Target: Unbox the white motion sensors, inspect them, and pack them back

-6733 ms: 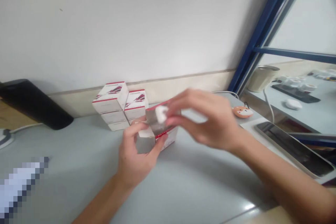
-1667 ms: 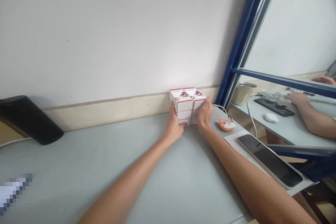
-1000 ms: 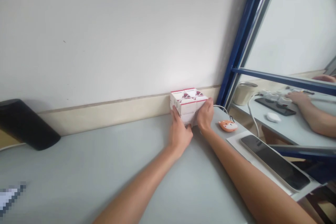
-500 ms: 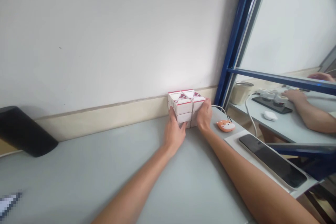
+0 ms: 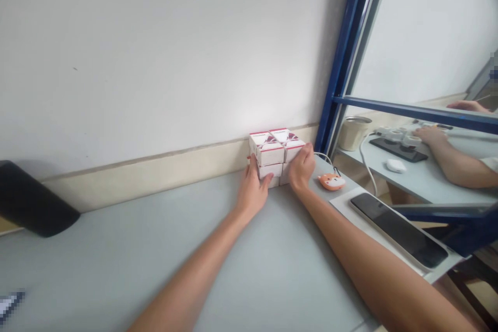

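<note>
A stack of small white cardboard boxes with red edges and dark red print stands at the back of the grey table, by the wall. Two boxes sit side by side on top, with more beneath them. My left hand is closed around the left side of the stack, its thumb across the lower front. Against the right side presses my right hand, fingers wrapped towards the back. Both hands partly cover the lower boxes, and the far side of the stack is hidden.
Right of the stack lie an orange animal-faced case and a phone. A black cylinder leans at the left. Beyond the blue frame, another person's arm rests on a table with a cup.
My left hand has shifted slightly left and its thumb now lies higher on the lower front box. My right hand stays at the stack's right side. The view has moved a little.
</note>
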Demonstrator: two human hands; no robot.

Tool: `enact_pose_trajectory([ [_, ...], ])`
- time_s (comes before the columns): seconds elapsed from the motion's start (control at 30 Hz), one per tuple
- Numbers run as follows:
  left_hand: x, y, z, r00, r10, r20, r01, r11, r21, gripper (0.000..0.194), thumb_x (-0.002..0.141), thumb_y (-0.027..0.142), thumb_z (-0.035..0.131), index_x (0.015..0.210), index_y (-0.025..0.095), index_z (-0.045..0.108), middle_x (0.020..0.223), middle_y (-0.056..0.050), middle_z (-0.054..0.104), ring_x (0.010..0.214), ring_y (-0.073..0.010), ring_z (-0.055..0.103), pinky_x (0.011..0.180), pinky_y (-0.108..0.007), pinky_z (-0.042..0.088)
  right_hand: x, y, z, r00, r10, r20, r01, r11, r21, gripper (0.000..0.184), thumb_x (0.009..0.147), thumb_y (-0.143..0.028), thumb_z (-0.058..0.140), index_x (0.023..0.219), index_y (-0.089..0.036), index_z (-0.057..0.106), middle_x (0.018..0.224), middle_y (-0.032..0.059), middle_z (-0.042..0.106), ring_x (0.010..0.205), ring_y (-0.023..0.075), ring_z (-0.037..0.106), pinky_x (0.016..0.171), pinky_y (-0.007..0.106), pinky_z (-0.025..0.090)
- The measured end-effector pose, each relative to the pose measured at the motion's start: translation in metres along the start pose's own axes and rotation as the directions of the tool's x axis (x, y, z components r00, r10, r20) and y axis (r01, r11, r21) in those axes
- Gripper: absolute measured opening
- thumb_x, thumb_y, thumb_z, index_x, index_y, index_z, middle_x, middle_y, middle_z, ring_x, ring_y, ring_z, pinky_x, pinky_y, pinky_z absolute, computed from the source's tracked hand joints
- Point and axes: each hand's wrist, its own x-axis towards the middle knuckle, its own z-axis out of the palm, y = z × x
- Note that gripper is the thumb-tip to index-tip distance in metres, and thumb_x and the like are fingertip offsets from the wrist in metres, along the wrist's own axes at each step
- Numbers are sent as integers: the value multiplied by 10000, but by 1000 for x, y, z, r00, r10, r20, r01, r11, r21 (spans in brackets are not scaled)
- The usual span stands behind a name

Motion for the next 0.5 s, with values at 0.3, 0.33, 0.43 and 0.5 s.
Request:
enact_pose_trajectory([
  [0.3,-12,15,2,983,-181,-20,182,982,47,844,1019,492,532,1692,179,130,1466,-241,630,1192,-400,717,955,-481,570,-3,-1,1,999,-10,35,8,999,39,478,1046,-590,225,833,-253,489,812,36,615,793,249,553,791,366,405],
  [0.33,-12,15,2,983,-185,-21,186,982,42,846,1012,491,548,1691,190,142,1458,-232,640,1198,-400,714,959,-479,568,-3,0,1,999,-5,35,4,999,39,469,1048,-581,225,832,-255,484,806,33,608,790,249,548,793,367,405],
  [0.43,-7,13,3,985,-172,-22,172,985,-1,860,1004,480,566,1688,188,133,1456,-225,644,1237,-390,698,999,-483,554,0,1,0,998,0,66,-2,999,35,456,1047,-569,241,833,-254,493,814,42,613,824,259,567,827,379,421],
  [0.5,-5,11,4,986,-164,-24,163,986,-29,860,1011,465,556,1687,171,113,1439,-230,655,1239,-383,699,1020,-491,546,2,1,-1,996,-1,91,-2,999,32,476,1047,-573,234,870,-244,530,875,73,646,895,276,597,873,395,432],
])
